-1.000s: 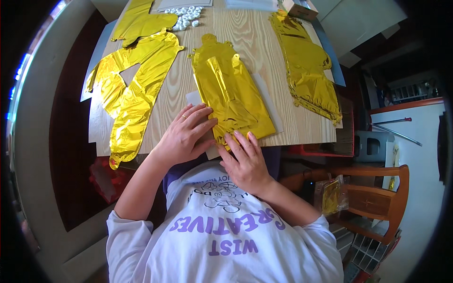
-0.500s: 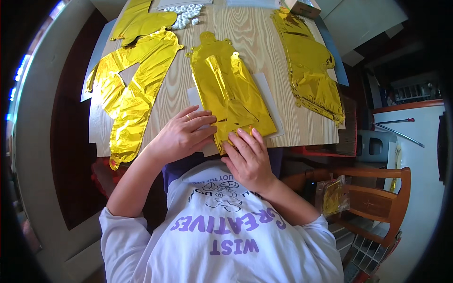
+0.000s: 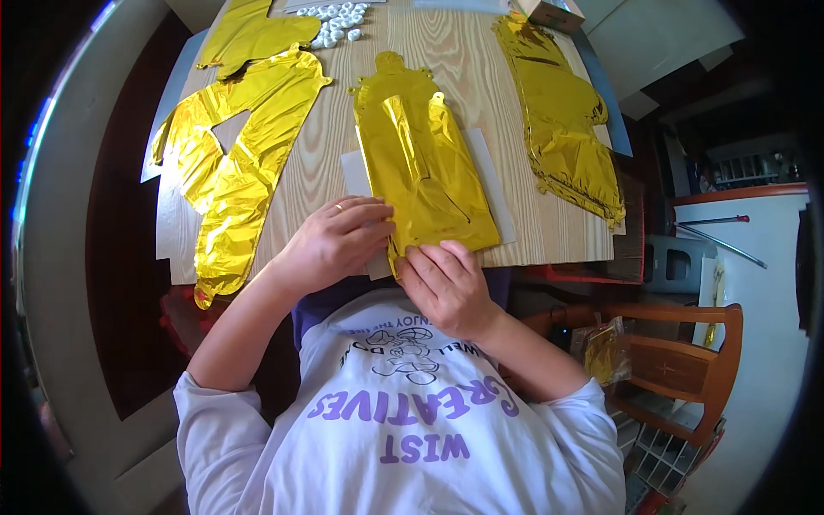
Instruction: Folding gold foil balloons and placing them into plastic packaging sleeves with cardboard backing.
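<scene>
A folded gold foil balloon (image 3: 421,172) lies flat on the wooden table in front of me, with its small tabs toward the far end. A pale sheet (image 3: 489,180) sticks out from under it on both sides. My left hand (image 3: 330,240) is closed at the balloon's near left edge, its bent fingertips gripping the foil there. Along the near edge my right hand (image 3: 448,287) is closed too, fingers curled over the foil and thumb hidden beneath. Both hands sit close to the table's front edge.
More flat gold foil balloons lie at the left (image 3: 232,184), the far left (image 3: 245,39) and the right (image 3: 558,129) of the wooden table (image 3: 343,112). Small white rings (image 3: 339,21) are heaped at the back, a cardboard box (image 3: 554,13) at the back right. A wooden chair (image 3: 687,369) stands right.
The foil's far end has shifted slightly right and away from me. My left fingers have drawn closer together at its edge, and my right fingers have curled more tightly over the near edge.
</scene>
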`<move>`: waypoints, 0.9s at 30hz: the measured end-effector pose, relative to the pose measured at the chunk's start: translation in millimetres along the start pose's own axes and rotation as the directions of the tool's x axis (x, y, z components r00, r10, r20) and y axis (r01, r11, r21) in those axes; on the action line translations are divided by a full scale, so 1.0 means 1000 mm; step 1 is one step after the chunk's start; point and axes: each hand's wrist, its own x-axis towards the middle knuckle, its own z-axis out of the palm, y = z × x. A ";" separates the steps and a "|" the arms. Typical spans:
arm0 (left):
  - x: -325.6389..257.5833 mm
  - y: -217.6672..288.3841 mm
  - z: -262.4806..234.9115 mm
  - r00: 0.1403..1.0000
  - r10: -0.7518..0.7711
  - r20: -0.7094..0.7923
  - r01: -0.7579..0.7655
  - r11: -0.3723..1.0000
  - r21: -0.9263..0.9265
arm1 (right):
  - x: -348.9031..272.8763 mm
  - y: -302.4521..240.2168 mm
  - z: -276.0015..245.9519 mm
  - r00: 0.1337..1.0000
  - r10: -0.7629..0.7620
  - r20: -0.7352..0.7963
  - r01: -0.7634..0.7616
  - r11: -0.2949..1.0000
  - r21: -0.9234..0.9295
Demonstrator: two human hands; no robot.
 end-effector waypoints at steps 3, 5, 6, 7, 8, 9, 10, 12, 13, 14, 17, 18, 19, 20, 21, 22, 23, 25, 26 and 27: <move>-0.005 0.026 -0.002 0.922 -0.372 -0.105 0.353 0.921 -0.168 | 0.006 0.007 -0.001 0.997 -0.034 -0.066 0.034 0.999 0.003; -0.004 0.050 -0.010 0.743 -0.669 0.003 0.641 0.710 -0.290 | 0.007 0.010 0.001 0.996 -0.025 -0.082 0.024 1.000 -0.013; 0.000 0.053 -0.013 0.647 -0.753 0.119 0.716 0.546 -0.436 | 0.007 0.012 0.001 0.996 -0.023 -0.089 0.021 1.000 -0.021; 0.004 0.056 -0.014 0.547 -0.799 0.250 0.760 0.348 -0.549 | 0.007 0.012 0.001 0.996 -0.024 -0.081 0.021 0.999 -0.036; 0.007 0.057 -0.014 0.447 -0.806 0.388 0.772 0.129 -0.622 | 0.008 0.011 0.001 0.996 -0.024 -0.091 0.020 0.999 -0.040; 0.009 0.056 -0.012 0.421 -0.776 0.470 0.748 0.003 -0.664 | 0.009 0.011 0.001 0.995 -0.023 -0.101 0.019 0.999 -0.045; 0.012 0.055 -0.010 0.407 -0.771 0.490 0.740 -0.036 -0.672 | 0.009 0.010 0.001 0.994 -0.022 -0.111 0.016 0.999 -0.050; 0.018 0.052 -0.006 0.385 -0.754 0.532 0.720 -0.115 -0.684 | 0.009 0.008 0.002 0.994 -0.018 -0.108 0.013 0.999 -0.048; 0.020 0.051 -0.004 0.387 -0.759 0.524 0.707 -0.122 -0.697 | 0.009 0.008 0.002 0.994 -0.014 -0.106 0.009 0.999 -0.049; 0.021 0.050 -0.001 0.386 -0.764 0.517 0.693 -0.129 -0.709 | 0.011 0.009 -0.001 0.994 0.028 -0.104 -0.028 1.000 -0.003; 0.022 0.048 0.002 0.358 -0.786 0.505 0.708 -0.124 -0.695 | 0.014 0.014 -0.017 0.973 0.208 -0.101 -0.196 0.974 0.117; 0.022 0.047 0.002 0.345 -0.792 0.503 0.721 -0.119 -0.682 | 0.008 0.021 -0.025 0.947 0.304 -0.103 -0.288 0.947 0.145; 0.021 0.046 0.003 0.346 -0.793 0.502 0.716 -0.123 -0.687 | 0.002 0.028 -0.033 0.912 0.397 -0.102 -0.376 0.910 0.174; 0.020 0.045 0.003 0.351 -0.790 0.503 0.711 -0.124 -0.692 | -0.006 0.040 -0.038 0.855 0.503 -0.129 -0.472 0.857 0.208; 0.018 0.044 0.003 0.353 -0.789 0.503 0.706 -0.128 -0.696 | -0.011 0.049 -0.045 0.718 0.695 0.046 -0.669 0.669 0.325; 0.017 0.044 0.003 0.356 -0.789 0.501 0.700 -0.130 -0.702 | -0.015 0.056 -0.053 0.533 0.811 0.242 -0.819 0.422 0.388; 0.016 0.043 0.002 0.361 -0.787 0.501 0.695 -0.131 -0.707 | -0.017 0.065 -0.062 0.432 0.796 0.424 -0.870 0.244 0.428; 0.019 0.042 0.002 0.376 -0.775 0.508 0.681 -0.141 -0.719 | -0.016 0.082 -0.070 0.285 0.680 0.676 -0.906 -0.038 0.421; 0.020 0.043 0.000 0.379 -0.770 0.513 0.672 -0.152 -0.724 | -0.016 0.088 -0.070 0.239 0.627 0.741 -0.898 -0.146 0.414; 0.021 0.044 -0.002 0.381 -0.766 0.518 0.663 -0.164 -0.730 | -0.016 0.094 -0.070 0.199 0.565 0.801 -0.883 -0.251 0.397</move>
